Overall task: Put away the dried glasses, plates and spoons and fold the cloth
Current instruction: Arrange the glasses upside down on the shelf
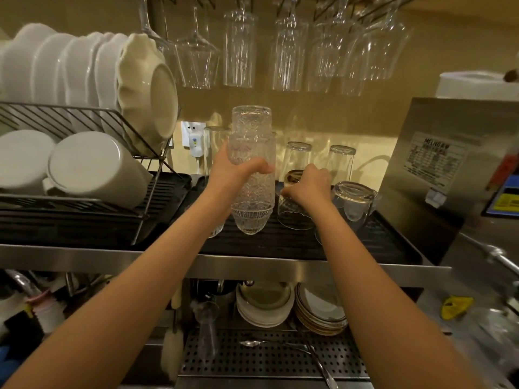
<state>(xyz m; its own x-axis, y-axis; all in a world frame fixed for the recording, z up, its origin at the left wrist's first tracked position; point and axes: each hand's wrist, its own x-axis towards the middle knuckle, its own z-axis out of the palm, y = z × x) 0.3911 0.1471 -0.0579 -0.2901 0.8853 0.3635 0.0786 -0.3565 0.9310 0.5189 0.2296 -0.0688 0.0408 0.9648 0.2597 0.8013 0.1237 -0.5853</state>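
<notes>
Centre frame, your left hand (238, 171) clamps the stack of glasses (252, 127). Your right hand (309, 183) curls round a loose glass (295, 216). Next, nest it squarely.

One stack of patterned glasses (252, 189), two stacks of plates (264, 313), two white jugs (95, 167) — one wire rack (84, 119).

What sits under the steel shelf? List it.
Under the steel shelf: a white plate stack and a gold-rimmed plate stack, behind a perforated tray holding a spoon. The left forearm and right forearm hide the sides.
</notes>
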